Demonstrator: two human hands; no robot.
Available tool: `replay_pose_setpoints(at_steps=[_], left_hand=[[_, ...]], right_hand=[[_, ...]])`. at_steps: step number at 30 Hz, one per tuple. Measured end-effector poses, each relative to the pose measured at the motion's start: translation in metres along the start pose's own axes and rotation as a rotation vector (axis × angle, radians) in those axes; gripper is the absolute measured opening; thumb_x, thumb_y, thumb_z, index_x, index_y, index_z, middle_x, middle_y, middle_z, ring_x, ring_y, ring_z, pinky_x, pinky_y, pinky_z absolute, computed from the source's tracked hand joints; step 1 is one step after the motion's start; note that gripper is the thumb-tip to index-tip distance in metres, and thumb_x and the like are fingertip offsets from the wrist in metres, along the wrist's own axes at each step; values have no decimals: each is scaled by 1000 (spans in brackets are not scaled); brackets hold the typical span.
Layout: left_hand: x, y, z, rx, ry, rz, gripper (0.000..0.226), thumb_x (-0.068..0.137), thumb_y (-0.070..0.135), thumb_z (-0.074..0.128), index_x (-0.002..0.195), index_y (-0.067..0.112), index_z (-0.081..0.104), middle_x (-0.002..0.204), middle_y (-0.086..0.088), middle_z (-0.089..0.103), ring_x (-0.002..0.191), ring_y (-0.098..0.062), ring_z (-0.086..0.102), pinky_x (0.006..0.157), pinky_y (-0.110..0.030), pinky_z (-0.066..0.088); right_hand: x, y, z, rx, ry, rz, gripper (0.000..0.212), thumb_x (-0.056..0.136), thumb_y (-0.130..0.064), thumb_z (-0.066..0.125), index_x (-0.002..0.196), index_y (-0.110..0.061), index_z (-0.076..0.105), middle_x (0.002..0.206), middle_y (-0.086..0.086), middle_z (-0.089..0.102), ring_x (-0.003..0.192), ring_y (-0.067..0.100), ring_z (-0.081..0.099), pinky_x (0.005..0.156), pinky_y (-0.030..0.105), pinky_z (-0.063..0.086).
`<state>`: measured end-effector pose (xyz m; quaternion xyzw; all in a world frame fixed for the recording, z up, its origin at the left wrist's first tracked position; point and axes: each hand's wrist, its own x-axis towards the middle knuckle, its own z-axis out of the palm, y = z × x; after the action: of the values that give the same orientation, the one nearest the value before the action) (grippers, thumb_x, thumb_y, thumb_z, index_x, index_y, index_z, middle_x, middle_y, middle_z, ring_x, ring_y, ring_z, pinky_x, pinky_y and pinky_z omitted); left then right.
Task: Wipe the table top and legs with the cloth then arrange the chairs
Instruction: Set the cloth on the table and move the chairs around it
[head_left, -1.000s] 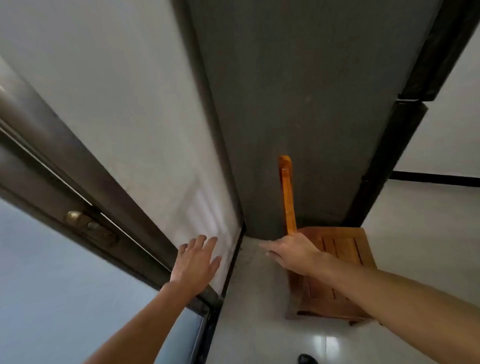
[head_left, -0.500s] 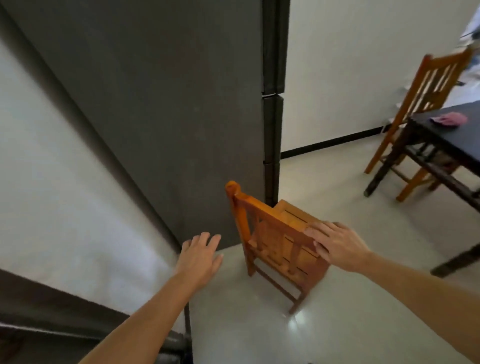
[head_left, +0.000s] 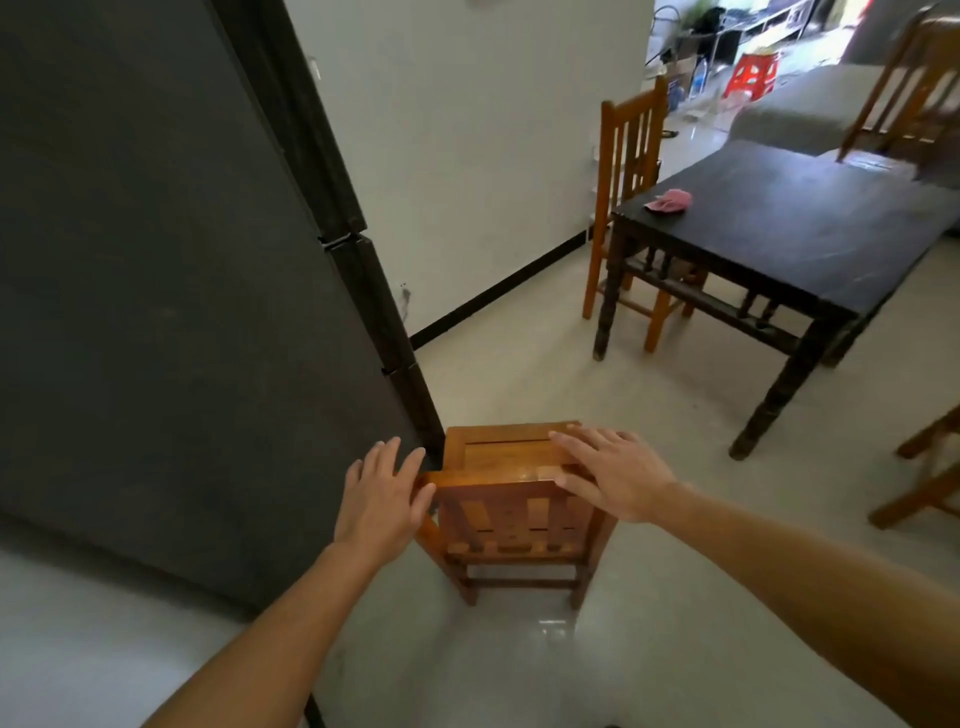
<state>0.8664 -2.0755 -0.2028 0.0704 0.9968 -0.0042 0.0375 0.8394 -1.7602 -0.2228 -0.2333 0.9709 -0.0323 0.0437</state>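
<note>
An orange wooden chair (head_left: 511, 514) stands right in front of me, its back towards me, beside a dark grey cabinet. My left hand (head_left: 382, 493) is at the left end of the chair's top rail, fingers straight. My right hand (head_left: 613, 475) hovers flat over the right end of the rail, fingers spread. The dark table (head_left: 795, 234) stands at the right, with the pink cloth (head_left: 670, 201) lying near its far left corner. A second wooden chair (head_left: 626, 171) is tucked at the table's far left side.
The tall dark grey cabinet (head_left: 156, 291) fills the left. A third chair (head_left: 914, 78) stands behind the table at top right, and part of another (head_left: 930, 483) shows at the right edge. Pale tiled floor lies between me and the table. A red stool (head_left: 753, 73) is far off.
My view swung right, from the wall and cabinet to the room with the table. The chair now shows its back to me, and both hands have come to its top rail.
</note>
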Motion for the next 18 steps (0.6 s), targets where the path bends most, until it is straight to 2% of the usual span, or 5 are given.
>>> replay_pose_setpoints(at_steps=[4, 7, 9, 13, 18], left_hand=[[27, -11, 13, 29, -119, 38, 59, 97, 60, 19, 150, 34, 23, 158, -4, 19, 146, -25, 11, 116, -47, 14], [28, -19, 24, 124, -126, 155, 71, 91, 69, 7, 145, 32, 35, 148, -1, 39, 137, -21, 31, 107, -38, 30], [25, -19, 28, 102, -89, 275, 81, 84, 73, 1, 138, 32, 45, 132, 5, 53, 120, -15, 48, 93, -31, 40], [27, -20, 36, 41, 19, 464, 70, 85, 76, 18, 115, 31, 61, 101, 9, 62, 85, -11, 58, 67, -27, 46], [53, -2, 24, 66, 54, 623, 62, 86, 73, 22, 110, 30, 58, 105, 7, 58, 88, -13, 56, 72, -28, 46]], right_hand=[[-5, -6, 3, -4, 15, 88, 69, 95, -72, 13, 154, -39, 1, 150, -4, 44, 126, 20, 53, 92, 34, 46], [-18, -16, 13, 25, 84, 181, 71, 93, -73, 10, 154, -39, 3, 139, -6, 55, 116, 15, 57, 83, 27, 42], [-30, -26, 24, 21, 126, 255, 76, 88, -77, 2, 154, -40, 7, 128, -8, 61, 108, 11, 58, 74, 22, 35], [-50, -38, 33, 39, 245, 390, 83, 85, -76, -3, 153, -36, 21, 115, -7, 67, 98, 12, 64, 72, 22, 43], [-67, -30, 40, 37, 297, 566, 76, 89, -72, 4, 152, -36, 27, 112, -7, 70, 92, 13, 67, 68, 22, 48]])
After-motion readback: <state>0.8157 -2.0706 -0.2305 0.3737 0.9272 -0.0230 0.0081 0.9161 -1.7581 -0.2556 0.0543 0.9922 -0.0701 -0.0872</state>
